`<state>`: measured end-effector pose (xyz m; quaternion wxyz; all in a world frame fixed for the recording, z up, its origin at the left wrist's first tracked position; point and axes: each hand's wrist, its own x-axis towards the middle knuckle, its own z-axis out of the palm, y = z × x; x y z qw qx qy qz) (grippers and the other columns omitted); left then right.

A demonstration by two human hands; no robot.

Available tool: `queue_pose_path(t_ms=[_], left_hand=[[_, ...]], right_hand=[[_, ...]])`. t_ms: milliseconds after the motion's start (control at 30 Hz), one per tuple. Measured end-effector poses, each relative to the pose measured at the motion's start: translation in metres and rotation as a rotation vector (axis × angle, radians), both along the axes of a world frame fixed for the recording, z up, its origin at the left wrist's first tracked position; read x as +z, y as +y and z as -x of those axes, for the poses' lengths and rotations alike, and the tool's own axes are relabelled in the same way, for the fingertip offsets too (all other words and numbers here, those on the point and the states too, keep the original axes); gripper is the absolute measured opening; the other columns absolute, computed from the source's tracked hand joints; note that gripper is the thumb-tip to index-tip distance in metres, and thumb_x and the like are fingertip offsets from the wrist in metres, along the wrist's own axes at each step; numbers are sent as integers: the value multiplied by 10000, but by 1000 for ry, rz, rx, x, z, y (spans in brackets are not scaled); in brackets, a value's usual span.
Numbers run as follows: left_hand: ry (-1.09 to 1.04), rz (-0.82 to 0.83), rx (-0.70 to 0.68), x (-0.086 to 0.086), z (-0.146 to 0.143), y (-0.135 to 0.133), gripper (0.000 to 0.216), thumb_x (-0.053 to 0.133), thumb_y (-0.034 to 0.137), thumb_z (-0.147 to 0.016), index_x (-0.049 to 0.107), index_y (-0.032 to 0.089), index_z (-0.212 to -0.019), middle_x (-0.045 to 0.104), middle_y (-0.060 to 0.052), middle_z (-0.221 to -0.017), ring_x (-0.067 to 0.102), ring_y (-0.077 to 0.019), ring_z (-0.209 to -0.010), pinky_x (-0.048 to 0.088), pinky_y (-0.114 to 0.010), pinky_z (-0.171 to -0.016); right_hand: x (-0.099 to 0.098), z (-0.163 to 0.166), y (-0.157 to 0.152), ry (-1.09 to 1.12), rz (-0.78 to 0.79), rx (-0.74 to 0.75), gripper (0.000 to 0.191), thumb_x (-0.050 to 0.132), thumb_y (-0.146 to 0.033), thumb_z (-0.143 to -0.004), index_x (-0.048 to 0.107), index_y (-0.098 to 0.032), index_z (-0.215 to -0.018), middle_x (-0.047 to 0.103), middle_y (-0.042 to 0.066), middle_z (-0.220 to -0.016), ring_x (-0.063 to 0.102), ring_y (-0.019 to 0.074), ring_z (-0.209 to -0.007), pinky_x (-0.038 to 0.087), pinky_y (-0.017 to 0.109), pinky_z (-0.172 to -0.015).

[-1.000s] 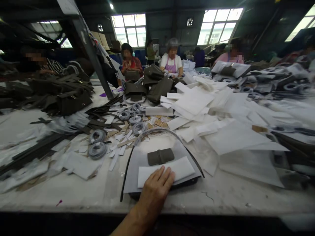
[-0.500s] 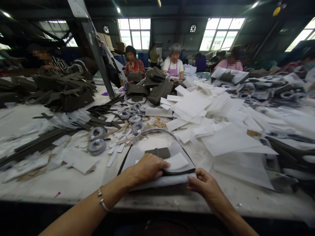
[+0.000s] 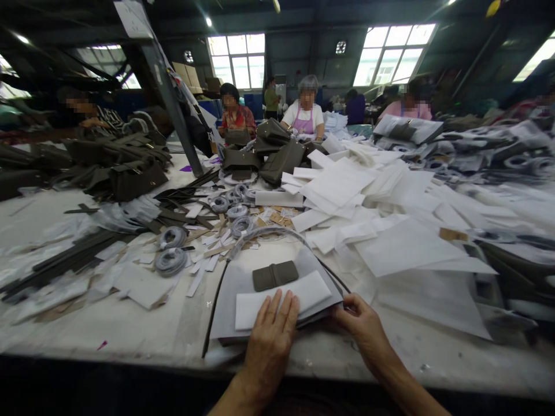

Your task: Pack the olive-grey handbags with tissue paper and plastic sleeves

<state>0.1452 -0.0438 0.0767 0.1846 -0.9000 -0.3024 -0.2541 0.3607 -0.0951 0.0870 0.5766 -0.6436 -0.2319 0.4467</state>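
Note:
A flat bag piece (image 3: 229, 289) wrapped in grey-white paper lies at the table's near edge, with a dark strap (image 3: 212, 312) along its left side. A white paper strip (image 3: 303, 293) and a small dark olive folded tab (image 3: 276, 275) rest on top. My left hand (image 3: 271, 335) lies flat on the white strip, fingers stretched out. My right hand (image 3: 362, 323) pinches the wrapped piece's right corner with curled fingers.
Loose white paper sheets (image 3: 399, 248) cover the table's right side. Grey tape rolls (image 3: 171, 261) and paper scraps lie at the left. Dark olive bags (image 3: 277, 156) pile up behind. Several seated workers (image 3: 303, 112) face the far side. A slanted steel post (image 3: 171, 104) stands at the left.
My left hand, which had curled over the piece's near edge, now lies flat on the white strip. The piece, lifted half a second ago, lies flat again. My right hand came in a half second ago and grips the corner.

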Motion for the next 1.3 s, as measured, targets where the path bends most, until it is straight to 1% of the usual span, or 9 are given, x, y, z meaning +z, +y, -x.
queue_pose_path(t_ms=[133,233,367,500,633,800,900,1133,1300], left_hand=[[-26,2,-23,0,0,5,405,394,172,-1001,537,150,-1380,567,-59,-1419,500,-278,-1325,479,-437,-1053],[-43,-3,-27,-2,0,6,419,367,142,-999,535,152,-1383,570,-65,-1415,495,-272,-1331,471,-427,-1059],[-44,11,-33,-3,-1,6,416,376,133,-992,549,166,-1369,606,-62,-1374,526,-251,-1303,481,-394,-1041],[-73,36,-36,-1,-4,7,394,363,155,-1006,582,175,-1333,643,-48,-1322,555,-245,-1264,482,-384,-1025],[-120,71,-30,8,-3,10,411,352,144,-1002,575,196,-1343,671,-50,-1266,576,-227,-1222,480,-380,-1004],[-152,114,-50,25,10,14,436,354,122,-982,561,208,-1356,693,-33,-1197,593,-224,-1162,478,-391,-978],[-154,98,-44,28,18,15,435,318,123,-994,585,209,-1327,695,-32,-1176,589,-229,-1163,455,-402,-1003],[-258,2,-98,2,20,11,399,302,225,-1041,623,217,-1279,691,-40,-1194,550,-224,-1253,359,-411,-1124],[-249,7,-51,-5,20,6,410,298,299,-1047,608,222,-1304,662,-32,-1284,502,-239,-1318,334,-428,-1153]], right_hand=[[-5,-5,1,36,-16,-4,428,873,-455,-592,606,-208,-816,702,3,-745,673,237,-724,560,350,-704],[-13,-14,-3,-109,-9,40,485,863,-483,-610,610,-210,-921,710,19,-772,685,255,-746,553,364,-721],[-16,-27,-6,-158,32,-43,650,896,-456,-531,628,-201,-1065,700,104,-1103,674,294,-985,544,380,-821],[3,-24,0,47,1,147,663,831,-511,-616,655,-163,-1151,717,121,-1090,673,299,-997,521,400,-860],[28,-18,3,214,-8,339,476,832,-415,-643,724,-163,-1033,743,87,-1026,665,282,-1003,492,389,-916],[36,0,-9,525,-122,197,375,829,-390,-727,729,-214,-1042,718,76,-1153,631,282,-1105,468,437,-998],[37,19,-12,597,-198,226,412,788,-427,-793,692,-224,-1139,662,86,-1281,598,284,-1172,444,450,-1033],[34,46,-3,423,23,161,722,824,-507,-721,557,-212,-1324,698,103,-1201,649,287,-1064,514,391,-859],[34,54,6,417,88,60,659,864,-439,-656,596,-189,-1203,748,79,-1037,689,244,-884,541,334,-742]])
